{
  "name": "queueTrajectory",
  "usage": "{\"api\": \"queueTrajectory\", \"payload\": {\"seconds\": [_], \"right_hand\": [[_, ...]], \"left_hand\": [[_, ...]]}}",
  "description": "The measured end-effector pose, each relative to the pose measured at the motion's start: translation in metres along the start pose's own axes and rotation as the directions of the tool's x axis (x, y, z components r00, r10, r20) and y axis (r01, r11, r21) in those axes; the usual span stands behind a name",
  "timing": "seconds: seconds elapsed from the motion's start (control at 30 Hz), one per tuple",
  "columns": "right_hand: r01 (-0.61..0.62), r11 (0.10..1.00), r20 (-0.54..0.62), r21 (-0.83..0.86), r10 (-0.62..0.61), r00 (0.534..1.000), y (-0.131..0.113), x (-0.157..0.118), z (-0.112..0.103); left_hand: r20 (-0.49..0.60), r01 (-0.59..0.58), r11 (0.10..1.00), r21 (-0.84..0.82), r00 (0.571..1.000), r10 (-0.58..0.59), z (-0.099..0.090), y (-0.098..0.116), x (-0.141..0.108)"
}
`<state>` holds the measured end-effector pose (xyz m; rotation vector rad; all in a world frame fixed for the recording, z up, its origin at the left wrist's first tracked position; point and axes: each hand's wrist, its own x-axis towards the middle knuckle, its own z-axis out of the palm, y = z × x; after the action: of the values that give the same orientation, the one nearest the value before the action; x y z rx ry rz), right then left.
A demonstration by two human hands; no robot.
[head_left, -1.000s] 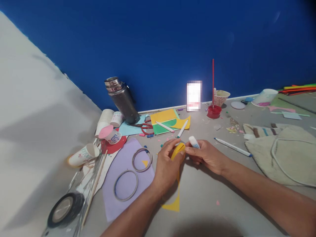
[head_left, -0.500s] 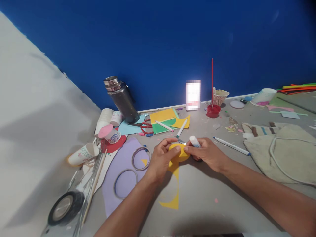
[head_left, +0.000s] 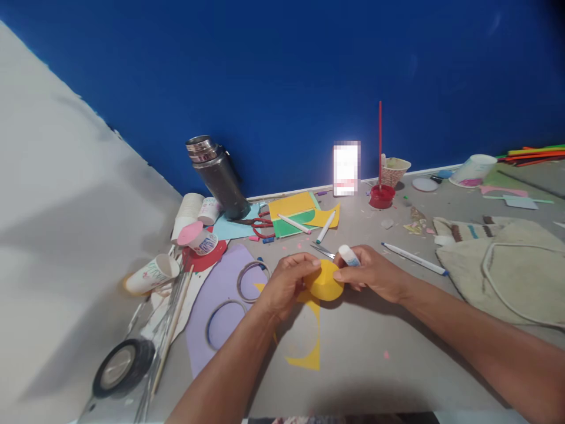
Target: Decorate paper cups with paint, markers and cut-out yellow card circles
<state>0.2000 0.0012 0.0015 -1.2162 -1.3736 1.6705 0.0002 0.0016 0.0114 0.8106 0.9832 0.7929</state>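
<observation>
Between my hands is a yellow paper disc (head_left: 326,284), held above the table. My left hand (head_left: 289,281) pinches its left edge, thumb on top. On the other side, my right hand (head_left: 368,274) grips the disc's right edge with thumb and fingers. A white glue stick (head_left: 350,256) pokes up from the curled fingers of that same hand. Just behind the disc lie scissors (head_left: 323,251), their handles hidden by my right hand. Below it rests a yellow paper offcut (head_left: 313,360) with a round piece cut out, partly covered by my left hand.
Purple paper (head_left: 198,330) with two tape rolls (head_left: 225,324) lies left, near black tape (head_left: 123,368) and a wooden stick (head_left: 172,330). Markers (head_left: 415,259) and a cloth bag (head_left: 498,282) are right. A flask (head_left: 218,176), a lit phone (head_left: 346,169) and paper cups (head_left: 154,274) stand around.
The disc has tilted and come lower, so more of its round face shows. Both hands have shifted slightly, and more of the scissors is visible behind them.
</observation>
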Motion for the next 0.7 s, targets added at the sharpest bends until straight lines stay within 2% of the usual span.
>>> {"api": "queueTrajectory", "payload": {"seconds": [0.1,0.27,0.47,0.6,0.7], "right_hand": [[0.018,0.998,0.052,-0.057,-0.015,0.999,0.0004,-0.0006,-0.0015],[0.032,0.998,0.045,-0.056,-0.030,0.999,-0.0007,-0.0005,-0.0016],[0.044,0.998,0.041,-0.050,-0.042,0.998,-0.0017,-0.0018,-0.0018],[0.052,0.997,0.052,-0.054,-0.049,0.997,-0.0022,-0.0031,-0.0020],[0.053,0.996,0.047,-0.065,-0.050,0.998,-0.0023,-0.0033,-0.0021]], "left_hand": [[0.007,-0.010,0.994,0.108,1.000,0.009,-0.0003,-0.0029,0.0003],[-0.037,-0.054,0.977,0.208,0.997,0.063,0.0004,-0.0031,0.0007],[0.044,-0.027,0.987,0.157,0.999,0.020,0.0011,-0.0003,-0.0021],[0.034,-0.072,0.986,0.149,0.997,0.068,0.0016,-0.0027,-0.0018],[0.013,-0.092,0.974,0.206,0.996,0.091,0.0021,-0.0037,-0.0012]]}}
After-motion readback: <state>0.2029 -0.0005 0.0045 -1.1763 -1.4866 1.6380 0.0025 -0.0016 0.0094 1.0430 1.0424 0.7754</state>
